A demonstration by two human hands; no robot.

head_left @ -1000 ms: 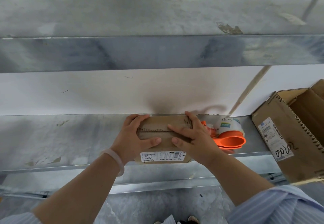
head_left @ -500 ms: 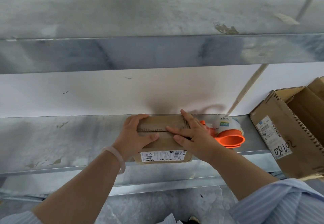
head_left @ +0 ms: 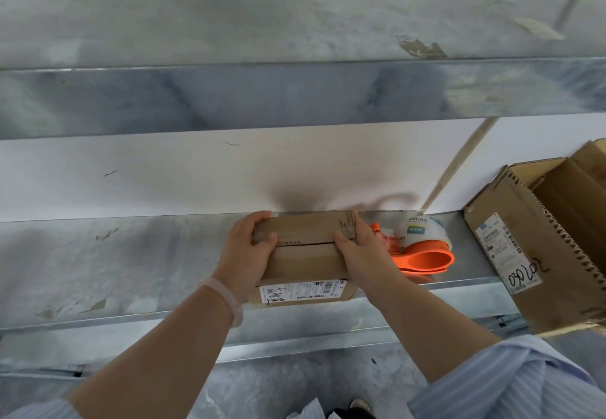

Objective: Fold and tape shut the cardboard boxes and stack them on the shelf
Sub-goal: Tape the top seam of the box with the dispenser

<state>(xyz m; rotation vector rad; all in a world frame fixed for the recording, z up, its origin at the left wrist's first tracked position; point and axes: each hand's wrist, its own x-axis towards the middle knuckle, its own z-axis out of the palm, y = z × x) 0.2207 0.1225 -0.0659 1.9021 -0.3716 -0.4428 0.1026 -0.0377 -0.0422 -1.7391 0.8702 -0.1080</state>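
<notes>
Cardboard box [head_left: 305, 254]: where is it, and who has it?

On the metal shelf [head_left: 131, 264], at its front edge, between both hands. The left hand [head_left: 244, 254] wraps the left end and the right hand [head_left: 364, 254] the right end. On each, the fingers curl over the far edge and the thumb presses on top.

What has changed in the last second?

The hands were lying across the lid, fingertips nearly meeting over the middle. They have slid apart to the ends, so the seam between the two flaps now shows as a dark line. I see no tape across it.

Meaning for the job?

I judge the folding done and the sealing not yet begun. The orange tape dispenser [head_left: 423, 259] lies just beside the right hand, so it looks like the next thing to pick up. One hand letting go may let the flaps spring up.

Any writing?

The roll [head_left: 421, 231] reads "deli". The white shipping label [head_left: 301, 290] on the box front has barcodes and a handwritten scrawl I cannot read. The larger box [head_left: 531, 254] at the right, still open, bears a label with handwriting that looks like "030202".
</notes>
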